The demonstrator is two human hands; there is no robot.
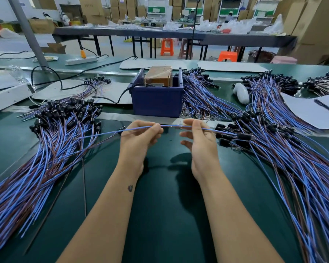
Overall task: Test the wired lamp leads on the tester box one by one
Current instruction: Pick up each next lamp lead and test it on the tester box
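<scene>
Holding: one lamp lead (171, 126), blue wire with a brown one alongside, stretched level between both hands above the green worktop (165, 215), just in front of the tester box (157, 100).
Left hand (139, 138): fingers pinched together on the wire, thumb on top.
Right hand (198, 141): thumb and forefinger clamped on the same wire; remaining fingers curled loosely apart below.
Lead ends: one runs left to a black socket (122, 128); the other vanishes into the right pile (273, 141), end not traceable.
Tester box: blue bin with a brown block inside, two thin upright pins (145, 80) at its near side, black cable entering from the left.
Left pile (51, 133): many like leads fanned out, sockets pointing away.
Handling, judged: light, limp, thin; sags if let slack, tangles readily with neighbours. Insulation likely smooth, so a firm pinch suits.
Where to hold, judged: near the bare ends, for steering them onto the pins; avoid tugging at the socket joint.
</scene>
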